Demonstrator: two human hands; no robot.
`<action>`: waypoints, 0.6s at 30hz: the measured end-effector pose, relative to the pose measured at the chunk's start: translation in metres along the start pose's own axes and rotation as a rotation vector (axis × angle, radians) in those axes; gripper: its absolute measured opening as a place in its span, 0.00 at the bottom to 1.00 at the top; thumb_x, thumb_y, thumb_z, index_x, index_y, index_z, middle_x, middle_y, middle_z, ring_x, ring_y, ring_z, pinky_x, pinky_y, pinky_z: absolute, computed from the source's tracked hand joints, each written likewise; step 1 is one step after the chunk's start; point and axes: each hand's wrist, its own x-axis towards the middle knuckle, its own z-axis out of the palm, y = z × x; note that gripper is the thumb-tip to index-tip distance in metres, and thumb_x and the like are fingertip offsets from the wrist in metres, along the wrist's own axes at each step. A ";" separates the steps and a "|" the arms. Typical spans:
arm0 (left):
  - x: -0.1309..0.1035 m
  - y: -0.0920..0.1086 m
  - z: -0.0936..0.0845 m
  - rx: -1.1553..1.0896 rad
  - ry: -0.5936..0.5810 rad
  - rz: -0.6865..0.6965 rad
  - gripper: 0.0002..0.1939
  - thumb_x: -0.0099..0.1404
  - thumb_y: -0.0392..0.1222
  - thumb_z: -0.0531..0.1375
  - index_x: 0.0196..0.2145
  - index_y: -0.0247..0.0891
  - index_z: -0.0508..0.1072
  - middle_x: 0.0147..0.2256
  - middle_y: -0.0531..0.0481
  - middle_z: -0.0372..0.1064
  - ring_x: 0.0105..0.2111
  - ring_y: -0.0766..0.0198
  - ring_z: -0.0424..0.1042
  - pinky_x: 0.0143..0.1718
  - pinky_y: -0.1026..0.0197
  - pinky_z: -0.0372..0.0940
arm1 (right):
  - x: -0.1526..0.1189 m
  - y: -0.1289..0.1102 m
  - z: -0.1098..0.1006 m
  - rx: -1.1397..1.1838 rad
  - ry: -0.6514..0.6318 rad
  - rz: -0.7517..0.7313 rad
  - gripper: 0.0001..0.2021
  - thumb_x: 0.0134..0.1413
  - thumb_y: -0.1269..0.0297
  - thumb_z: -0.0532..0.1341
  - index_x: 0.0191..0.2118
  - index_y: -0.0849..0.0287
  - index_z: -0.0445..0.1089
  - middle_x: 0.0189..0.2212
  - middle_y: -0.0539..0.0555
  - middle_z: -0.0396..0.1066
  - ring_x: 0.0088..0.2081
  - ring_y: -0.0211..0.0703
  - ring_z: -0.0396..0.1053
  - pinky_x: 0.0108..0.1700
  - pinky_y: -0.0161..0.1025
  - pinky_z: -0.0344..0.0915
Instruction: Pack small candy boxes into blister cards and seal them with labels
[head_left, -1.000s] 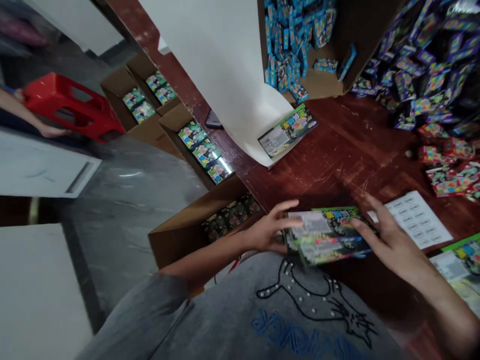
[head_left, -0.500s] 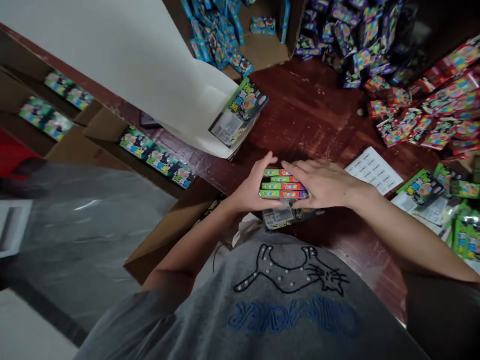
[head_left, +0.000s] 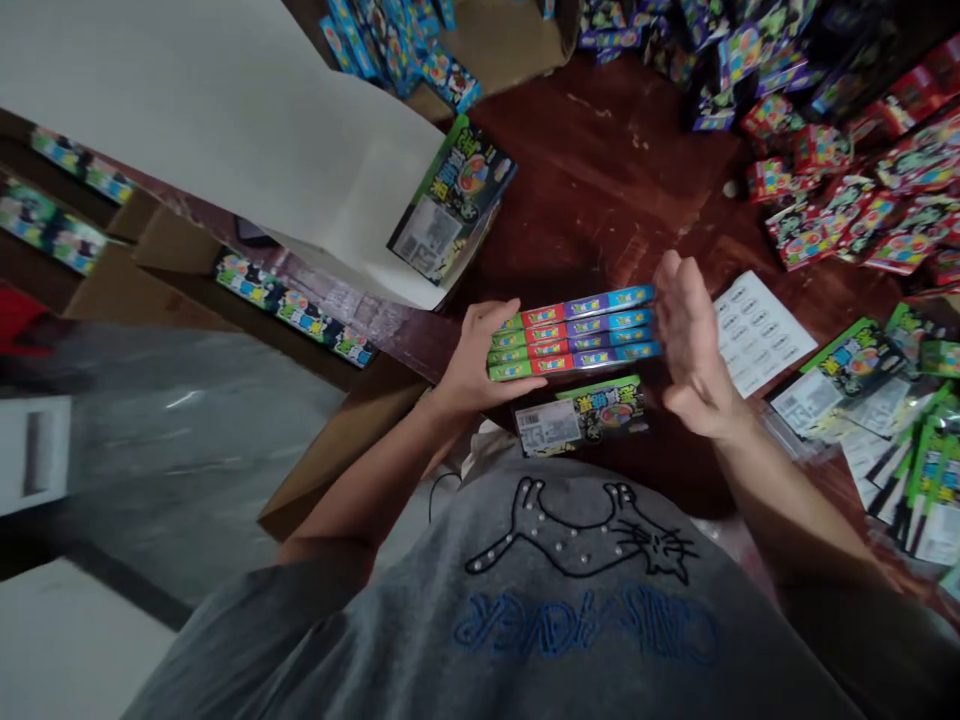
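My left hand point(head_left: 480, 355) grips the left end of a stack of candy boxes point(head_left: 574, 332), fingers above and thumb below. The stack's long sides face me, banded green, red, purple and blue. At its right end my right hand point(head_left: 690, 345) is upright and flat, fingers stretched, its palm turned to the stack; whether it touches the blue end I cannot tell. Between the stack and my shirt lies a black and green printed package point(head_left: 581, 415). A similar black package point(head_left: 454, 200) rests on the white surface farther off.
Blue boxes point(head_left: 390, 45) fill part of a carton at the back. Purple boxes point(head_left: 720, 60) and red boxes point(head_left: 847, 190) are heaped at the right. A label sheet point(head_left: 765, 330) lies near green packages point(head_left: 840, 375). Open cartons point(head_left: 300, 310) with printed packs stand at the left.
My right hand has shifted right, off the top of the stack, and opened flat at its end. The stack's full length now shows. My left hand still holds its left end.
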 end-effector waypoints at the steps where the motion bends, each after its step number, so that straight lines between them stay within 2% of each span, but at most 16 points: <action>1: -0.001 -0.003 -0.002 0.014 -0.017 -0.009 0.55 0.54 0.63 0.80 0.72 0.48 0.63 0.59 0.39 0.67 0.59 0.44 0.72 0.62 0.35 0.71 | -0.003 0.001 -0.002 0.004 0.056 -0.024 0.59 0.67 0.30 0.56 0.81 0.51 0.14 0.83 0.66 0.33 0.81 0.74 0.43 0.74 0.75 0.53; 3: -0.004 -0.006 -0.004 0.033 -0.032 -0.028 0.51 0.55 0.63 0.80 0.69 0.47 0.67 0.57 0.39 0.68 0.57 0.45 0.73 0.61 0.36 0.73 | -0.014 0.000 -0.004 0.008 0.087 -0.143 0.51 0.66 0.35 0.63 0.82 0.47 0.39 0.75 0.62 0.61 0.74 0.67 0.61 0.74 0.70 0.56; 4: -0.004 -0.007 -0.004 0.036 -0.031 -0.029 0.51 0.55 0.63 0.80 0.69 0.47 0.67 0.57 0.39 0.68 0.57 0.45 0.73 0.60 0.37 0.74 | -0.020 -0.002 -0.003 -0.017 0.018 -0.226 0.45 0.66 0.39 0.66 0.80 0.46 0.50 0.68 0.59 0.71 0.68 0.62 0.68 0.73 0.65 0.59; 5: -0.004 -0.007 -0.003 0.034 -0.030 -0.024 0.51 0.55 0.63 0.80 0.69 0.47 0.67 0.57 0.38 0.68 0.58 0.45 0.73 0.60 0.38 0.74 | -0.027 -0.004 0.000 -0.053 -0.081 -0.291 0.39 0.67 0.42 0.67 0.77 0.47 0.59 0.63 0.57 0.76 0.64 0.58 0.72 0.71 0.61 0.63; 7: -0.003 -0.007 -0.002 0.015 -0.040 0.001 0.52 0.55 0.62 0.80 0.70 0.47 0.67 0.57 0.38 0.68 0.58 0.44 0.72 0.60 0.38 0.74 | -0.037 -0.008 0.008 -0.140 -0.267 -0.335 0.32 0.67 0.46 0.68 0.71 0.52 0.68 0.63 0.59 0.77 0.62 0.56 0.73 0.66 0.57 0.68; 9: -0.001 -0.008 -0.001 -0.010 -0.064 0.013 0.53 0.54 0.63 0.80 0.71 0.47 0.66 0.58 0.38 0.67 0.59 0.44 0.72 0.61 0.38 0.73 | -0.042 -0.008 0.017 -0.231 -0.340 -0.300 0.32 0.67 0.48 0.68 0.69 0.58 0.70 0.68 0.64 0.72 0.66 0.60 0.71 0.64 0.57 0.71; 11: 0.000 -0.009 -0.002 -0.044 -0.106 0.010 0.57 0.51 0.68 0.79 0.71 0.48 0.66 0.59 0.38 0.66 0.60 0.42 0.72 0.63 0.36 0.72 | -0.043 -0.006 0.023 -0.269 -0.299 -0.304 0.30 0.68 0.48 0.67 0.67 0.61 0.72 0.68 0.66 0.73 0.65 0.61 0.72 0.62 0.55 0.74; 15: 0.000 -0.015 -0.007 -0.103 -0.199 -0.009 0.62 0.49 0.80 0.73 0.73 0.50 0.64 0.60 0.38 0.63 0.62 0.40 0.70 0.66 0.34 0.68 | -0.038 -0.002 0.015 -0.261 -0.157 -0.336 0.20 0.74 0.51 0.61 0.59 0.60 0.78 0.56 0.61 0.82 0.55 0.52 0.79 0.54 0.47 0.77; 17: 0.001 -0.017 -0.009 -0.104 -0.241 -0.044 0.61 0.50 0.83 0.69 0.73 0.51 0.64 0.61 0.37 0.62 0.64 0.39 0.68 0.68 0.33 0.66 | -0.034 -0.002 0.007 -0.266 -0.116 -0.249 0.17 0.74 0.53 0.61 0.57 0.57 0.79 0.54 0.60 0.83 0.55 0.53 0.79 0.55 0.50 0.76; 18: 0.001 -0.018 -0.010 -0.104 -0.259 -0.060 0.60 0.51 0.84 0.67 0.73 0.51 0.64 0.61 0.37 0.61 0.65 0.39 0.67 0.69 0.33 0.65 | -0.030 -0.003 0.004 -0.270 -0.082 -0.189 0.17 0.73 0.53 0.62 0.56 0.56 0.79 0.56 0.61 0.81 0.58 0.57 0.77 0.59 0.55 0.74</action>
